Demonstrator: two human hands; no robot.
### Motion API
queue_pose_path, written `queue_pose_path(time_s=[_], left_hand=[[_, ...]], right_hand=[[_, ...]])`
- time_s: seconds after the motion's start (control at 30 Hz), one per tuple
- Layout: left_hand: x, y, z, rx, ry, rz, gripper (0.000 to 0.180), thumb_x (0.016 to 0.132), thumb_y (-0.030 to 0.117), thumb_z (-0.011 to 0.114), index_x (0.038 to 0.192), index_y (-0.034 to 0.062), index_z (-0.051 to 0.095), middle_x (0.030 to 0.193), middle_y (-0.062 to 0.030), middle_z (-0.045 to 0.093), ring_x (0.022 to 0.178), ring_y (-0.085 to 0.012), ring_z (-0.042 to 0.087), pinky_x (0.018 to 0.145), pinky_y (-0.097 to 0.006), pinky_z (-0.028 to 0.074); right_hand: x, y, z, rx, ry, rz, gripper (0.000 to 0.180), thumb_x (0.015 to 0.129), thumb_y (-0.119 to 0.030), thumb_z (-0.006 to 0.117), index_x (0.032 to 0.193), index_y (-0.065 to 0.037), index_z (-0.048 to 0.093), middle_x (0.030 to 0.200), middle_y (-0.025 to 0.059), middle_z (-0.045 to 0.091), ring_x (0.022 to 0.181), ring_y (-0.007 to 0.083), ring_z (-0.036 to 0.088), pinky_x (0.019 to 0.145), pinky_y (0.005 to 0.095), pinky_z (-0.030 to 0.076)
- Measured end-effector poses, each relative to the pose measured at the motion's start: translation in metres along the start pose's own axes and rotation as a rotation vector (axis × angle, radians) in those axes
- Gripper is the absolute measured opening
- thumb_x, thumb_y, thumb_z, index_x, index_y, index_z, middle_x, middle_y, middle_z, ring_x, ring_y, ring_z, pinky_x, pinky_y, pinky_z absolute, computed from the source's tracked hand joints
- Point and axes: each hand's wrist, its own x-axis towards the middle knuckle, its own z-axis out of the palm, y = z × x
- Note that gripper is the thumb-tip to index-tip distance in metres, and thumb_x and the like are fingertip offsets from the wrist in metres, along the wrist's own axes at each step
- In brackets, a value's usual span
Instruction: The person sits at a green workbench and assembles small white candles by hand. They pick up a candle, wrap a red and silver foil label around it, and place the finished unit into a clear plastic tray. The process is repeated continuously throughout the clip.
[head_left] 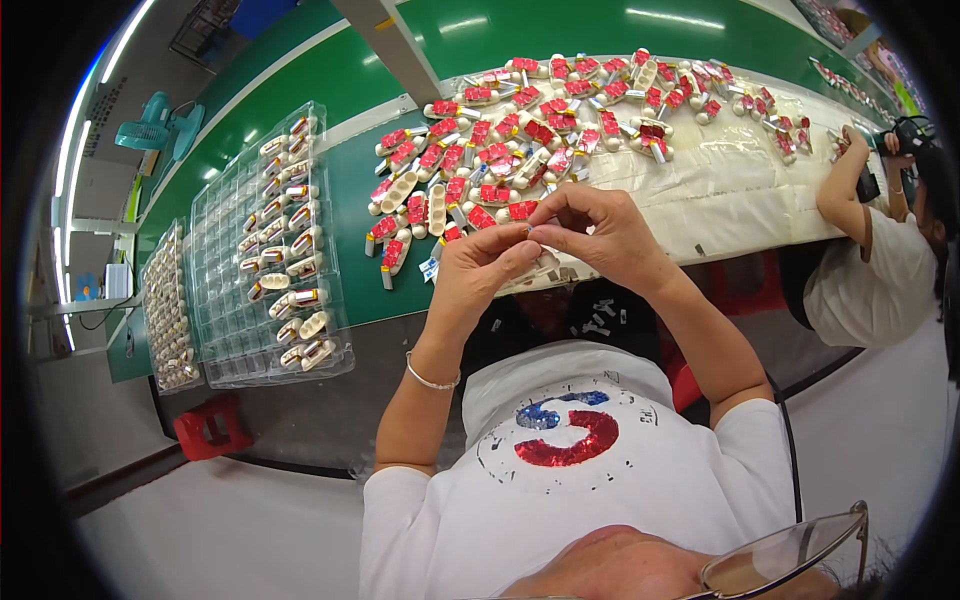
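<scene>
My left hand (485,265) and my right hand (600,232) meet just over the near edge of the workbench. Thumb and forefinger are pinched together on each, fingertips almost touching. A tiny bluish-white bit shows between them, too small to name. Just beyond my fingers lies a loose heap of small cream rounded pieces (495,165) with red labels and silvery ends. A few cream pieces (437,208) show hollows instead of a red face. Near my left hand sits a small white-and-blue scrap (429,269).
Left of the heap stands a clear plastic compartment tray (225,235), its right columns filled with pieces. Farther left is another filled tray (170,315). A metal post (395,50) rises behind the heap. A red stool (212,427) is at lower left; a co-worker (875,270) sits at right.
</scene>
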Motion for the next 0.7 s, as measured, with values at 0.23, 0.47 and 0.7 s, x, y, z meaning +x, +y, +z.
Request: queue_pose_path(time_s=[0.23, 0.47, 0.7], left_hand=[[-0.014, -0.005, 0.01, -0.05, 0.241, 0.069, 0.018, 0.091, 0.009, 0.067, 0.105, -0.0023, 0.07, 0.091, -0.0066, 0.071, 0.08, -0.0079, 0.065, 0.073, -0.021, 0.052], [-0.022, 0.003, 0.013, -0.064, 0.268, 0.062, 0.017, 0.092, 0.01, 0.066, 0.101, -0.0038, 0.07, 0.088, -0.0069, 0.071, 0.077, -0.007, 0.064, 0.071, -0.02, 0.05], [-0.02, 0.01, 0.018, 0.031, 0.264, 0.051, 0.016, 0.091, 0.012, 0.068, 0.097, -0.0028, 0.071, 0.084, -0.0043, 0.07, 0.073, -0.0046, 0.061, 0.067, -0.018, 0.047]], right_hand=[[-0.007, 0.008, 0.011, 0.392, -0.08, 0.099, 0.025, 0.095, -0.005, 0.051, 0.114, -0.001, 0.067, 0.081, 0.0017, 0.066, 0.073, 0.0059, 0.061, 0.066, 0.0196, 0.05], [-0.009, 0.001, 0.016, 0.45, -0.076, 0.121, 0.029, 0.093, -0.002, 0.05, 0.117, 0.001, 0.066, 0.081, 0.0044, 0.067, 0.073, 0.0074, 0.063, 0.069, 0.021, 0.054], [-0.01, 0.005, 0.019, 0.553, 0.0, 0.212, 0.028, 0.09, 0.0, 0.052, 0.114, 0.005, 0.066, 0.082, 0.0064, 0.068, 0.073, 0.0083, 0.064, 0.068, 0.0206, 0.055]])
